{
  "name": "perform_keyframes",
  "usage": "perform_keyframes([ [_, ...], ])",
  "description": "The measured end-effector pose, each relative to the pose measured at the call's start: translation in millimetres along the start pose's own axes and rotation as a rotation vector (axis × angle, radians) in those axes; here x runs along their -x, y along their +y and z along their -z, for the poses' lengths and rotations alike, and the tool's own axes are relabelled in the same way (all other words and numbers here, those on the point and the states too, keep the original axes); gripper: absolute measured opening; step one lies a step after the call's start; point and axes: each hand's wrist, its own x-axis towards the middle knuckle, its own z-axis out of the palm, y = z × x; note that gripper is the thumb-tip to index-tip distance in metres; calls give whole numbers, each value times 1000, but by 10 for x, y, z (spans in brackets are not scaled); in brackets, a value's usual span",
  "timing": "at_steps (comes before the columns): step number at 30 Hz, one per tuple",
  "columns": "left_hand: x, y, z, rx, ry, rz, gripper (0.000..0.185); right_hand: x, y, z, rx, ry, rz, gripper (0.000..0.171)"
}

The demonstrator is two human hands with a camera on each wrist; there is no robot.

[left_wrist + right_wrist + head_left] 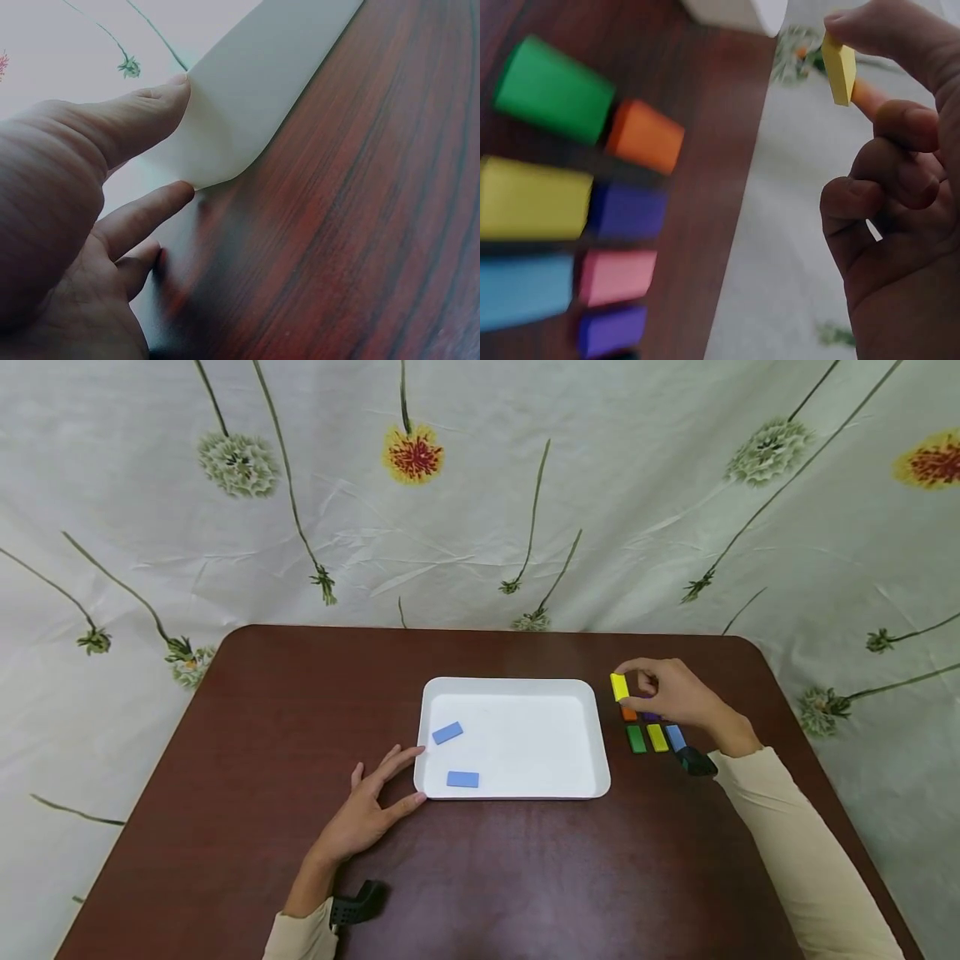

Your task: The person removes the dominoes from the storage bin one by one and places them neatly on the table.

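So the right hand (671, 695) has a small yellow block (618, 687) pinched between the thumb and forefinger, lifted up off the table (262, 735). The block's a flat little rectangle, and from the head camera its long axis runs roughly away from the person with a slight lean, one narrow end pointing toward the far edge of the table. In the right wrist shot you see it edge-on, long side running up and down between the fingertips (870, 30), while the other fingers are curled loosely underneath and not touching it. The wrist is bent so the hand hovers just above a cluster of blocks lying flat on the wood: an orange block (628, 714) and a purple block (651, 717) right under the grip, then a green block (636, 739), a second yellow block (657, 737) and a light blue block (676, 737) a bit closer to the person. There's a pink block (617, 274) in there too. Just left of the grip sits the white tray (517, 689), with two blue blocks (447, 732) lying near its left side. The left hand (367, 810) is flat on the table, fingers spread and straight, thumb and forefinger touching the tray's near left corner, holding nothing.
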Motion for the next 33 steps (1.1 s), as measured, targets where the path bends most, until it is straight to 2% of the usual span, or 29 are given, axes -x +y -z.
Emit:
perform_keyframes([
  [14, 14, 12, 0, 1, -3, 10, 64, 565, 473, 122, 50, -11, -124, 38],
  [21, 12, 14, -3, 1, -2, 16, 64, 811, 664, 111, 50, -37, -131, 41],
  [33, -2, 13, 2, -3, -2, 12, 63, 955, 880, 11, 35, -68, -175, 41],
])
